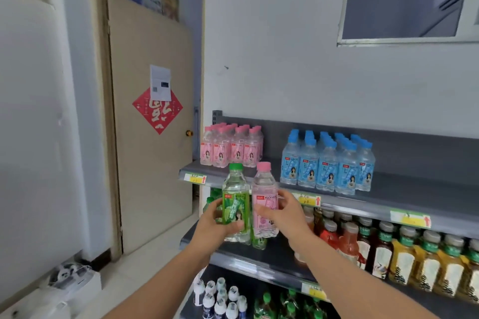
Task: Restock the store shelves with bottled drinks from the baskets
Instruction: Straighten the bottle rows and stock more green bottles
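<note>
My left hand [216, 225] grips a green-capped lime soda bottle [235, 197] upright. Beside it, my right hand [281, 212] grips a pink-capped peach soda bottle [264, 189], also upright. Both bottles are held in front of the left end of the grey shelves, between the top shelf [388, 189] and the middle shelf [259, 254]. A group of pink-capped bottles [232, 146] stands at the top shelf's left end. Several blue-capped bottles [329, 162] stand to their right. No basket is in view.
Tea and juice bottles [404, 259] fill the middle shelf's right side. Green bottles [259, 241] stand behind my hands. White and green bottles [223, 300] sit on the lower shelf. A beige door [155, 163] is to the left, white boxes [70, 285] on the floor.
</note>
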